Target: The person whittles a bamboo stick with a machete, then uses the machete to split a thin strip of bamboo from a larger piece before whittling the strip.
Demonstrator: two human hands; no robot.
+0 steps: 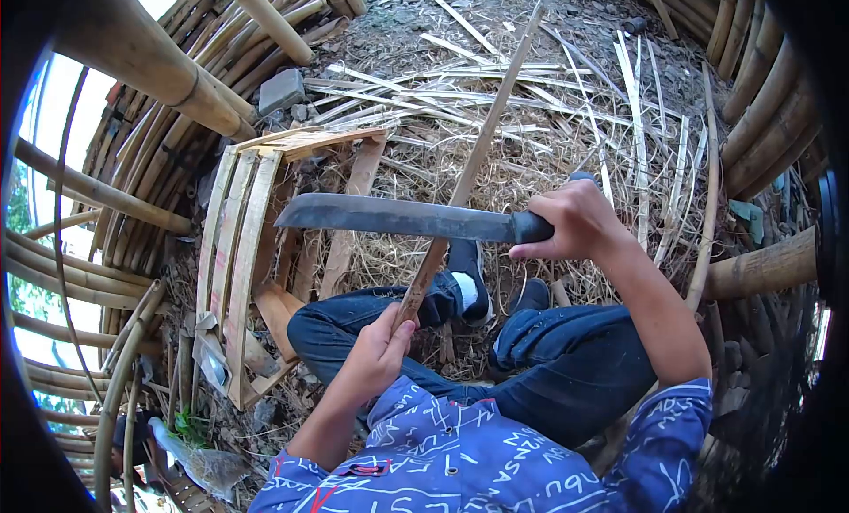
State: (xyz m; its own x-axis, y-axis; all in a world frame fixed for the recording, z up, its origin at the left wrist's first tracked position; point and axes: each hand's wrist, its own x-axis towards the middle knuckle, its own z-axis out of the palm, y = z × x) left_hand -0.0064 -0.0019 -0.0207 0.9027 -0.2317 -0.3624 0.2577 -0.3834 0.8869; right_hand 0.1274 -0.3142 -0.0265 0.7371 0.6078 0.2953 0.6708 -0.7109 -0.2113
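My right hand is wrapped round the dark handle of a machete, whose broad blade points left across the view. Beneath the blade runs a long bamboo strip, slanting from my lap up to the top edge; the blade overlaps it about midway. My left hand grips the near end of this strip, thumb and fingers closed on it.
A wooden crate stands on its side at my left. Pale split strips and curly shavings litter the ground ahead. Bamboo poles lean and stack on both sides. A grey block lies behind the crate.
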